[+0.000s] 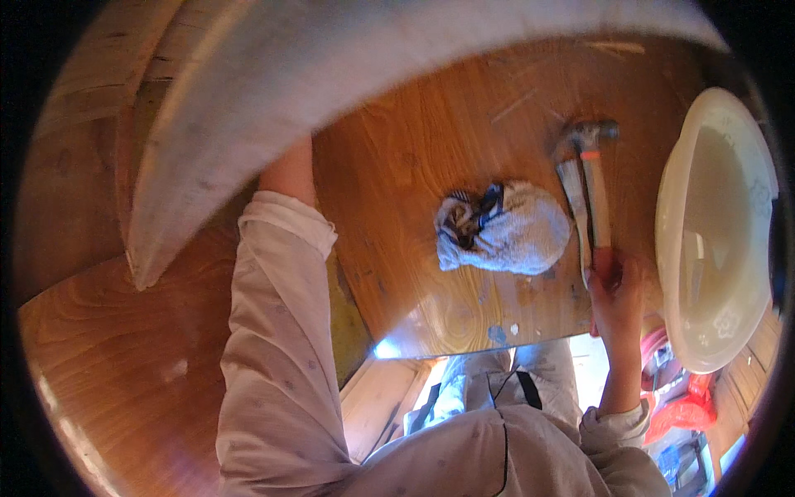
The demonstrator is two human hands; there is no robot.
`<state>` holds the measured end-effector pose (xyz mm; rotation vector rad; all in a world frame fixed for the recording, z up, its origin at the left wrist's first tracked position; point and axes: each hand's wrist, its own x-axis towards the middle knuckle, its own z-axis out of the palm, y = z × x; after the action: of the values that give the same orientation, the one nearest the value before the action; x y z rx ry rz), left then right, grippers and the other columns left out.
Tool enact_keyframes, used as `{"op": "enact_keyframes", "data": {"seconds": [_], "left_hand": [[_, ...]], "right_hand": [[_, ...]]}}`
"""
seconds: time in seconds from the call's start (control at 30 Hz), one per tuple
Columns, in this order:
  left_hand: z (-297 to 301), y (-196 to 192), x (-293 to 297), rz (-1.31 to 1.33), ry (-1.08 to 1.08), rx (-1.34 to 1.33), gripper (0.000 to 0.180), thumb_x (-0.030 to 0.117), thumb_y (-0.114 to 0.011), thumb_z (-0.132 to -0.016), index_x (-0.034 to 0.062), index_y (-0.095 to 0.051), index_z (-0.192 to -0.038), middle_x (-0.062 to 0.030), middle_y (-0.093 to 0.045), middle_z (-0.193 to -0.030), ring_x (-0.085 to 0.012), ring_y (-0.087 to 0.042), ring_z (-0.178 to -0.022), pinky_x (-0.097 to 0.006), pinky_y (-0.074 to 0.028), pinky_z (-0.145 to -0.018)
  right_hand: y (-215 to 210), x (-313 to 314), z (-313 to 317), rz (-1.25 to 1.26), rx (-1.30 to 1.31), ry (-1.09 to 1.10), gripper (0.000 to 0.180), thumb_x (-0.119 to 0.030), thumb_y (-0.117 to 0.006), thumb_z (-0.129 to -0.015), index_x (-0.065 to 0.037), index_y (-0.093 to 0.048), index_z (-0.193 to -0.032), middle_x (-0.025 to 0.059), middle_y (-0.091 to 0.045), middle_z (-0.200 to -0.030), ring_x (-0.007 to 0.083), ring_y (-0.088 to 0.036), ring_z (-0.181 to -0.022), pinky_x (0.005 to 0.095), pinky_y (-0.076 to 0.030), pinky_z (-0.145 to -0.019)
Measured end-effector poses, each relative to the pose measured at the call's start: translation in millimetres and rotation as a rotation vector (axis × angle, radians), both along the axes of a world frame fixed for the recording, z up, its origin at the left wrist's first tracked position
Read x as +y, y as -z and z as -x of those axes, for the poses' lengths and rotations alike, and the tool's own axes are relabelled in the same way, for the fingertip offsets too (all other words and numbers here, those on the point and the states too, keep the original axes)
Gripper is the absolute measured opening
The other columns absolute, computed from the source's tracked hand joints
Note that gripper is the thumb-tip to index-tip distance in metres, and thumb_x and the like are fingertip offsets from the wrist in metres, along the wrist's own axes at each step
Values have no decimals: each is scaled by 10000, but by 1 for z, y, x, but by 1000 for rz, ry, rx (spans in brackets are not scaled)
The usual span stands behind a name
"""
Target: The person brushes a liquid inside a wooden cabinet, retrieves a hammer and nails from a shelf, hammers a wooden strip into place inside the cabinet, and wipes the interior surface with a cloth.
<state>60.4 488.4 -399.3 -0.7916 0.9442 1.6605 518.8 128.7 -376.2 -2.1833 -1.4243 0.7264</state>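
Observation:
My right hand [617, 291] is closed around the lower end of a hammer's wooden handle [598, 207]. The hammer lies on the brown wooden tabletop [414, 141], its grey metal head [590, 132] pointing away from me. A flat grey metal bar [571, 192] lies along the handle's left side. A crumpled pale blue cloth [505, 228] sits on the table left of the hammer. My left arm in a pale pink sleeve [273, 315] reaches up to a large pale grey board [331, 58]. Only the left wrist [290, 170] shows; the hand is hidden behind the board's edge.
A big cream plastic basin [749, 166] stands at the table's right edge, close to the hammer. Another wooden surface [108, 364] lies at lower left. Red and orange items [683, 410] sit on the floor below the table's near edge.

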Motion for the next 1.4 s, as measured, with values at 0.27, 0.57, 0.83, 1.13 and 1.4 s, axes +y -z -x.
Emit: {"op": "enact_keyframes", "data": {"seconds": [0.27,0.57,0.83,1.13,1.4], "left_hand": [[2,18,6,197,-58,35,185,144,-442,-899,64,-592,-827,-56,-588,-699,-190,-522,-586,-324,-415,-522],[8,19,29,219,-126,152,235,209,-390,-905,103,-561,-1025,-26,-553,-1020,-197,-492,-879,-355,-392,-761],[-12,12,18,67,-277,28,375,243,-364,-908,132,-538,-1222,-39,-562,-1200,-194,-521,-1037,-325,-423,-900],[13,27,12,115,-2,74,381,262,-363,-910,136,-536,-1224,-45,-571,-1200,-185,-519,-1065,-331,-414,-921],[-32,18,22,234,104,156,437,199,-391,-884,150,-460,-1313,-46,-493,-1334,-176,-454,-1211,-353,-351,-1036]], "right_hand": [[-59,19,11,233,809,280,197,-24,-536,-828,-32,-466,-1011,28,-488,-694,78,-450,-497,230,-383,-405],[-50,103,127,228,1204,-115,281,-192,-605,-848,-72,-511,-1084,15,-524,-689,118,-494,-538,276,-409,-473],[-44,161,164,429,1565,-228,246,-152,-589,-819,-72,-511,-1038,30,-520,-660,144,-487,-467,284,-418,-417],[-26,183,208,195,1081,-197,321,-301,-526,-931,-30,-506,-1100,60,-555,-708,147,-514,-505,289,-451,-460],[136,204,306,-105,1313,59,242,-261,-580,-907,-47,-557,-1020,5,-534,-784,98,-478,-658,243,-415,-594]]}}
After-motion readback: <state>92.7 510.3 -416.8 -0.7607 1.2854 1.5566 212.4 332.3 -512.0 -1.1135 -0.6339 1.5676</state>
